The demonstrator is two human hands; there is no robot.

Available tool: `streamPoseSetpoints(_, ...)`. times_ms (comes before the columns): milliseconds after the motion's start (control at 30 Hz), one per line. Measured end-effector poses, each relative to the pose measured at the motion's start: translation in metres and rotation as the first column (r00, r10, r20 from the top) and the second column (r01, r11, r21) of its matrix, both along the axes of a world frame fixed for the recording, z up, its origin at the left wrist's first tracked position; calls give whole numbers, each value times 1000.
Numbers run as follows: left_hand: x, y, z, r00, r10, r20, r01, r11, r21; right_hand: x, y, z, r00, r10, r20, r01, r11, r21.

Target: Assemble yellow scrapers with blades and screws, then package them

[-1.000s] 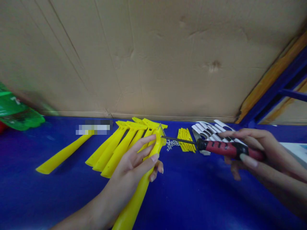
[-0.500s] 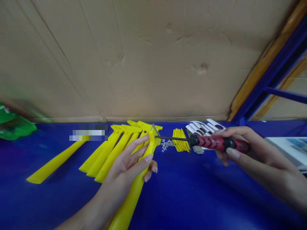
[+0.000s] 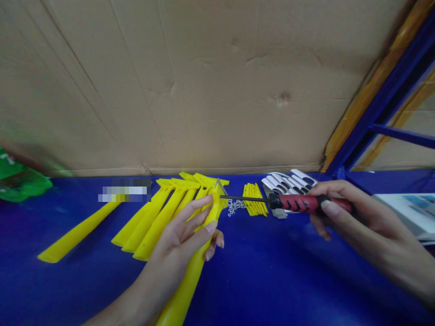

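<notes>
My left hand [image 3: 185, 237] is closed around a yellow plastic scraper [image 3: 185, 290], its head tilted up and away from me. A thin metal blade [image 3: 220, 184] shows at that head. In my right hand [image 3: 360, 226] is a screwdriver [image 3: 299, 203] with a red and black handle, held level between thumb and fingers. Its dark shaft points left, and the tip meets the side of the scraper's head; the screw there, if any, is too small to make out. Just behind the shaft lies a small pile of screws [image 3: 234, 206].
Several yellow handles [image 3: 152, 222] lie side by side on the blue table [image 3: 272, 280]. Farther left rests another yellow scraper [image 3: 81, 231], its head blurred out. Thin yellow strips [image 3: 254, 199] and white-and-black parts [image 3: 288, 182] sit behind. A green bag [image 3: 23, 181] is at left; cardboard [image 3: 204, 90] stands behind.
The screwdriver's handle has turned slightly in my right hand, and those fingers have shifted around it. My left hand keeps its hold on the scraper. The view has moved a little.
</notes>
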State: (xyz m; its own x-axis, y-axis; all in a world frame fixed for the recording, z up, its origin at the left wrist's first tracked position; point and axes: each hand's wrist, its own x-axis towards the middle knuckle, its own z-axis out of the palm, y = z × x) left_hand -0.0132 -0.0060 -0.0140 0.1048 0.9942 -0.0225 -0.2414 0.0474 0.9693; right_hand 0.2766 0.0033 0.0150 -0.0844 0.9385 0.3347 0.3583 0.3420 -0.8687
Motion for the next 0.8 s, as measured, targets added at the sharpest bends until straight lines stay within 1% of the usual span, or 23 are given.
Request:
streamPoseSetpoints(100,2,-2,3,1000,-7,9,7,1000,3,-6,-1,-3,995,-63,-81,48,983,-176)
streamPoseSetpoints(133,2,-2,3,1000,7,8,-7,1000,9,-6,-2,-4,992,-71,-102,48,977,-209)
streamPoseSetpoints(167,2,-2,3,1000,10,1,-10,1000,11,-5,-2,-5,992,-60,-115,34,976,-214)
streamPoseSetpoints(233,1,-2,0,1000,7,-5,-7,1000,15,0,-2,-4,995,-5,-102,-10,988,-154)
streamPoseSetpoints(333,-1,-1,-8,1000,12,18,-12,1000,16,8,1,-1,998,58,-20,-59,997,-56)
streamPoseSetpoints(400,0,-2,-11,1000,-2,19,2,1000,-1,9,3,0,998,64,-14,-64,997,-41)
streamPoseSetpoints(433,1,-2,-11,1000,-22,13,22,1000,-11,8,4,0,998,47,-33,-48,998,-47)
streamPoseSetpoints(500,3,-3,-7,999,-47,4,47,999,-20,5,4,-1,998,-16,-61,11,997,-78)
streamPoseSetpoints(567,4,-3,-3,999,-49,6,49,999,-15,2,3,-2,996,-51,-66,45,994,-99)
streamPoseSetpoints(667,2,-1,-1,1000,-18,16,18,1000,3,4,0,0,1000,4,-31,-6,998,-63)
streamPoseSetpoints(733,0,0,-4,1000,-10,12,10,1000,7,7,0,1,999,42,2,-42,999,-26)
streamPoseSetpoints(800,0,-1,-7,1000,-21,9,21,1000,1,9,2,2,999,53,3,-53,999,0)
